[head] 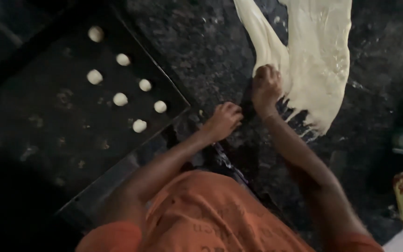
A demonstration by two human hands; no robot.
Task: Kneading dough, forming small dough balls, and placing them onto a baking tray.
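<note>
Black metal fills the left side: a baking tray [47, 140] on the counter [201, 51] carries seven small dough balls [120, 99], set apart in two loose rows. Just right of the tray's corner, the left hand [223, 120] is curled into a loose fist, knuckles up, pressed low at the counter; I cannot tell whether it holds anything. Further right, the right hand [266, 86] is clenched on the near edge of a wide, thin dough sheet [318, 51] that runs away to the far side, its near right edge torn into strings. Both forearms reach forward, wrists bent down. Pulling such a sheet well probably means an even, gentle tug so it thins without ripping further.
</note>
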